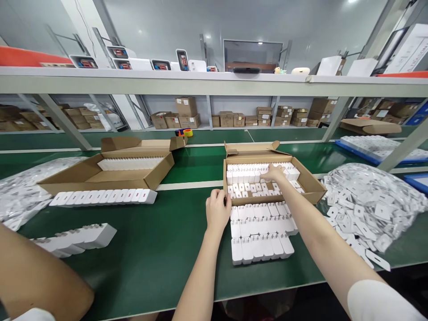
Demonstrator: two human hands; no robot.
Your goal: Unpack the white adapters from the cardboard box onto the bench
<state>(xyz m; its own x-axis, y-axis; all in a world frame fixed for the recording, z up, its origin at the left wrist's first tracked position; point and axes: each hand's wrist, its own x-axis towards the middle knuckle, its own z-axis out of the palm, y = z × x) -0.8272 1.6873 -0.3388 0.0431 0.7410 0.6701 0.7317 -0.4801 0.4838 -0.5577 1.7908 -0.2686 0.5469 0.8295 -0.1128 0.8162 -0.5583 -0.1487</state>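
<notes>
An open cardboard box (pixel 309 189) stands ahead of me, with rows of white plastic housings (pixel 245 174) at its back and small flat white plates (pixel 240 191) near its front. My left hand (pixel 218 208) is curled at the box's front left corner; a small dark spot shows by its fingers. Inside the box, my right hand (pixel 274 173) has its fingers closed on a white housing in the back rows; the fingertips are partly hidden. More white housings with metal prongs (pixel 261 247) stand in rows on the table in front of the box.
A clear bag of white plates (pixel 377 196) spills onto the green table (pixel 160 254) at right. On the left are a second open box (pixel 96 185), a row of housings (pixel 103 197) and another person's arm (pixel 40 272). A shelf (pixel 200 84) crosses overhead.
</notes>
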